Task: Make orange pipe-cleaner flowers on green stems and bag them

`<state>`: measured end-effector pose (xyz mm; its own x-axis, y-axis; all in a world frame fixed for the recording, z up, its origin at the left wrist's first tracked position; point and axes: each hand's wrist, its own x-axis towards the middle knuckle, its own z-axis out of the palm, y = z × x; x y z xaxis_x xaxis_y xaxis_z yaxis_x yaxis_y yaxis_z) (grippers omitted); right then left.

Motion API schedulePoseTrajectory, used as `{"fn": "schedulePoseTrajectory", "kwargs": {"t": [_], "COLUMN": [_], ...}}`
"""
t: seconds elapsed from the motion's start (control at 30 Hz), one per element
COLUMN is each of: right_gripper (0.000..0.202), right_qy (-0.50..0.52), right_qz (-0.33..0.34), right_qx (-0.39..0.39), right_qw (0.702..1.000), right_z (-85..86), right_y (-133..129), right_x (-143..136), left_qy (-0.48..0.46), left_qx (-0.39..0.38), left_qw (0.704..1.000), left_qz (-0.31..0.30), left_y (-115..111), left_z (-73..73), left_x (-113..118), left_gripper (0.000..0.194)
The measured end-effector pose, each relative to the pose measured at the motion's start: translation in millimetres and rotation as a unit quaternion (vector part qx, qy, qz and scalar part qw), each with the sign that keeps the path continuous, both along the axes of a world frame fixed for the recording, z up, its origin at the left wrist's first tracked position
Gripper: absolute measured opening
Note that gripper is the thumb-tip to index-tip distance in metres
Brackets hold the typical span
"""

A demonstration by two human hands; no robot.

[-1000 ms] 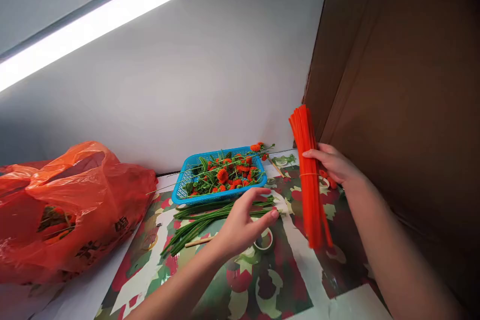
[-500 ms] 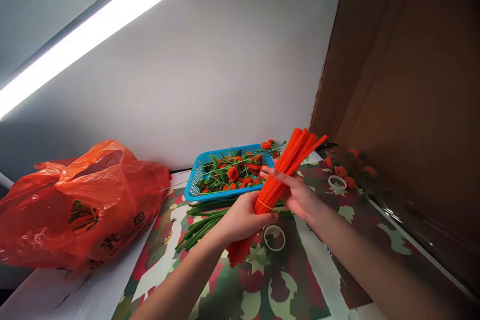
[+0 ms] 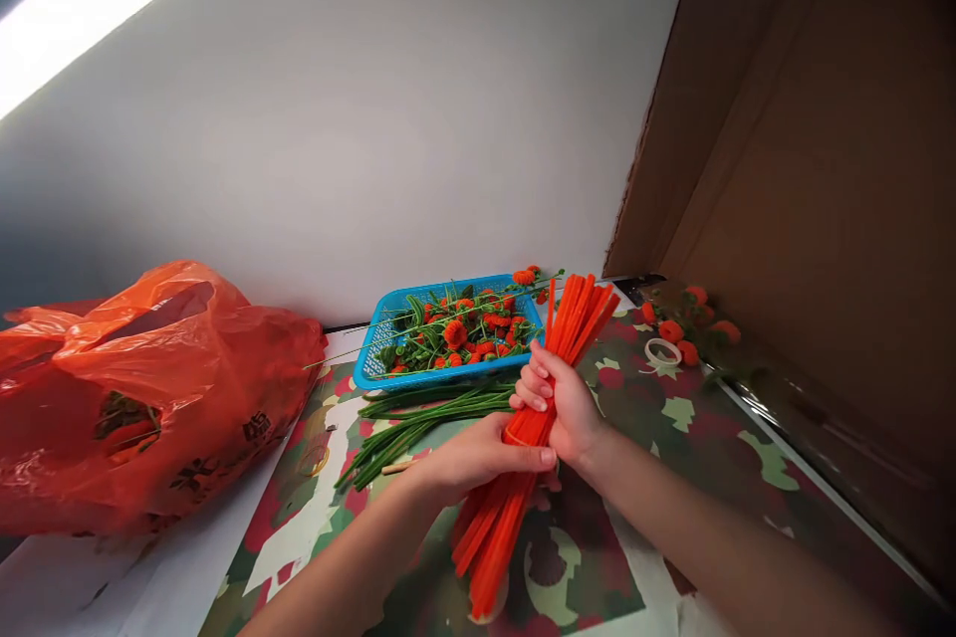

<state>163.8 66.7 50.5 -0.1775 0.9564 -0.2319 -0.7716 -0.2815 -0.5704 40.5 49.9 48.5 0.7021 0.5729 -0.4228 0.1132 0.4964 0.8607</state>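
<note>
A bundle of orange-red fuzzy sticks (image 3: 499, 539), tied with a thin band near its middle, slants upright over the table. My left hand (image 3: 485, 453) is closed round it at the band, thumb across the front. Just above, my right hand (image 3: 562, 400) wraps its fingers round the same bundle. The sticks fan out above and below the hands. Behind them stands a blue basket (image 3: 418, 380) with orange flowers (image 3: 455, 333) and green stems. Green fuzzy stems (image 3: 388, 448) lie on the table in front of the basket.
A red plastic bag (image 3: 224, 388) sits at the left. On the right are a tape roll (image 3: 663, 351), more orange flowers (image 3: 670, 330) and a cardboard wall (image 3: 807, 169). A patterned sheet (image 3: 672, 438) covers the table.
My right hand has closed round the bundle, where its fingers were looser before. The bundle stands steeper, and its lower ends now show spread out below my hands. The view has shifted slightly.
</note>
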Motion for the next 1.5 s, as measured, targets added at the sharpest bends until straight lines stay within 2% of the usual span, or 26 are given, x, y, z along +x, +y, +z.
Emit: {"fn": "schedulePoseTrajectory", "kwargs": {"t": [0.1,0.2,0.33,0.47,0.57,0.7,0.83,0.97,1.07,1.17,1.27,1.5], "right_gripper": [0.031,0.034,0.032,0.028,0.022,0.017,0.021,0.026,0.031,0.032,0.033,0.036], "right_qy": [-0.119,-0.201,-0.229,-0.256,-0.258,-0.232,-0.189,-0.085,-0.016,0.012,0.018,0.013], "right_qz": [-0.025,-0.056,-0.014,-0.029,-0.034,-0.038,-0.039,-0.013,-0.01,-0.039,-0.068,-0.131], "right_qx": [0.054,0.072,0.084,0.108,0.096,0.094,0.081,0.044,0.065,0.092,0.087,0.118], "right_qw": [0.991,0.975,0.97,0.96,0.961,0.968,0.978,0.995,0.998,0.995,0.994,0.984], "right_z": [0.3,7.1,18.6,21.5,20.4,20.1,17.7,13.8,14.9,21.1,29.9,48.0], "right_y": [-1,2,5,5,5,6,7,8,9,12,15,23], "right_x": [3,11,21,23,24,26,25,21,19,24,32,55], "left_qy": [0.008,0.048,0.079,0.089,0.081,0.066,0.063,0.067,0.076,0.09,0.085,0.074], "left_qx": [-0.004,0.063,0.121,0.14,0.15,0.17,0.184,0.177,0.211,0.237,0.227,0.234], "left_qw": [0.999,0.991,0.977,0.964,0.956,0.954,0.95,0.948,0.943,0.943,0.95,0.952], "left_qz": [0.04,0.104,0.159,0.209,0.24,0.239,0.244,0.255,0.247,0.217,0.196,0.181], "left_y": [1,3,5,6,6,7,7,7,8,7,4,2], "left_z": [-0.5,-0.9,-2.2,2.7,8.1,10.1,9.1,8.8,8.2,7.4,7.8,8.5], "left_x": [-1,-4,-7,-7,-7,-9,-9,-7,-7,-8,-7,-6], "left_gripper": [0.041,0.037,0.037,0.038,0.037,0.037,0.043,0.043,0.036,0.035,0.035,0.035]}}
